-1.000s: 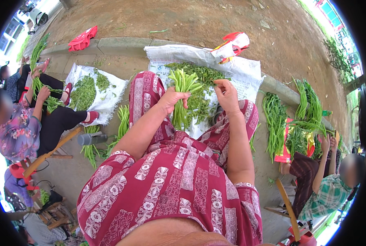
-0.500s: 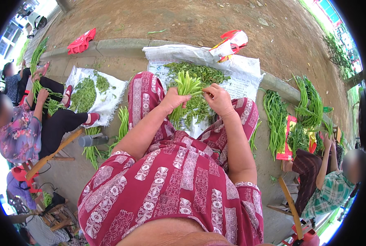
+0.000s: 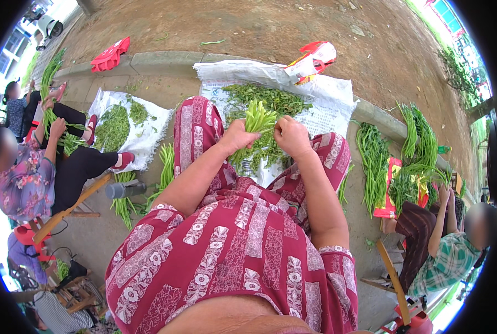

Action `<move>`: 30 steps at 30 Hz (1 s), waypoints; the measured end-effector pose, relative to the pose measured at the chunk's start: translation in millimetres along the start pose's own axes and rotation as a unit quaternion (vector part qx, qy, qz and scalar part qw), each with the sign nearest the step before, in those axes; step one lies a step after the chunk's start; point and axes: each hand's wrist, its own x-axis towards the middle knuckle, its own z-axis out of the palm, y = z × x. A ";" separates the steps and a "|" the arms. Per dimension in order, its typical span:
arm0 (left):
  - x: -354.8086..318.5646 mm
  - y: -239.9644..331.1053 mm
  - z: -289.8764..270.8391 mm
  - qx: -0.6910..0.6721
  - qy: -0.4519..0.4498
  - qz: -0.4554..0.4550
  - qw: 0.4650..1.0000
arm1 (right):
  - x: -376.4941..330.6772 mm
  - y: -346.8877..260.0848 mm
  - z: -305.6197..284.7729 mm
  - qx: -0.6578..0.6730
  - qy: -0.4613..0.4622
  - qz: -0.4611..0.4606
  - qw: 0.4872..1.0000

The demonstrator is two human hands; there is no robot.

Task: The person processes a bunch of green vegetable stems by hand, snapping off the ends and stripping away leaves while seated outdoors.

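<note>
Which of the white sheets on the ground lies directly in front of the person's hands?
The larger white sheet, beyond the knees, under the chopped greens; the smaller sheet lies left.

Your left hand (image 3: 238,136) is closed around a bunch of green stalks (image 3: 258,118), cut ends standing up just above your knees. Your right hand (image 3: 291,136) is closed in a fist right beside the bunch, touching its side. Beyond the bunch lies a white sack (image 3: 326,111) spread on the ground, with a heap of loose green trimmings (image 3: 271,100) on it. To the right of the sack lie long green stalks (image 3: 374,161) in rows. To its left sits a second white sheet (image 3: 148,131) with more greens (image 3: 112,127), and a person in a flowered shirt (image 3: 23,183) beside it.
</note>
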 end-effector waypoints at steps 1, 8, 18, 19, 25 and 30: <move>0.3 0.3 1.0 -0.018 -0.003 0.000 1.000 | 1.2 -1.0 1.2 -0.001 0.004 0.012 1.000; 3.7 8.7 2.2 -0.134 -0.007 -0.029 0.991 | 13.7 4.4 8.4 0.046 0.109 0.071 0.990; -0.2 4.7 -15.5 -0.301 -0.076 -0.027 0.950 | 15.9 48.2 -10.7 0.151 0.102 0.228 0.956; 1.0 3.3 -15.9 -0.307 -0.077 -0.024 0.948 | 15.3 44.4 -6.0 0.115 0.112 0.181 0.970; -2.3 9.1 -6.0 -0.270 -0.049 0.006 0.961 | 8.1 36.4 3.1 0.326 0.069 0.112 0.936; -4.8 8.5 -5.6 -0.244 -0.039 0.010 0.969 | 6.3 9.6 -9.3 0.463 -0.059 0.172 0.867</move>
